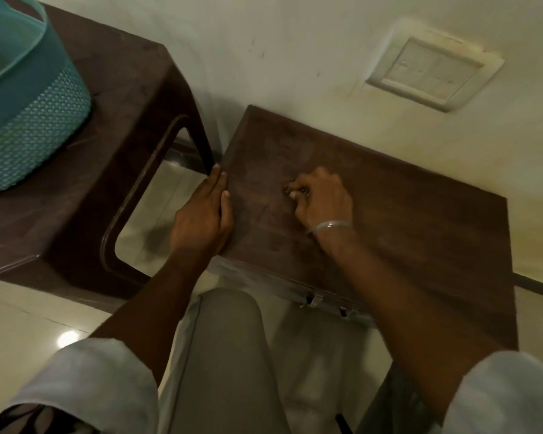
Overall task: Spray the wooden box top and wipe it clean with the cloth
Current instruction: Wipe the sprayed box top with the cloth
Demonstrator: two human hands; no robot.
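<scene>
Looking down on a dark brown rectangular wooden box top (pixel 405 220), spreading across the centre and right of the frame and sitting with its far edge against a cream painted wall (pixel 295 42). Pressing the left hand (pixel 201 220) flat along the box top's left edge, fingers straight and together, gripping nothing. Resting the right hand (pixel 323 198) on the middle of the box top, fingers curling under towards the thumb, possibly pinching something small and dark; too blurred for telling whether gripping anything. Wearing a thin silver metal bangle (pixel 328 226) on the right wrist.

Showing faint marks on a white square plastic switch plate (pixel 433 73) in the upper right, too blurred for reading.

Standing in the upper left, just beside the box: a dark brown moulded plastic stool (pixel 132 98), carrying a teal perforated plastic basket (pixel 29 114) cut off by the frame's left edge. Hanging on the box's near face, lower centre: a small grey metal latch (pixel 311 300). Blocking part of that near face: a knee in grey trousers (pixel 229 339), rising in the bottom centre. Crossing the box top's near right part: the right forearm. Filling the 2 bottom corners: a white left sleeve (pixel 85 386) and a white right sleeve (pixel 508 393). Gleaming in the lower left: pale glossy floor tiles (pixel 29 308), catching 1 round light reflection.
</scene>
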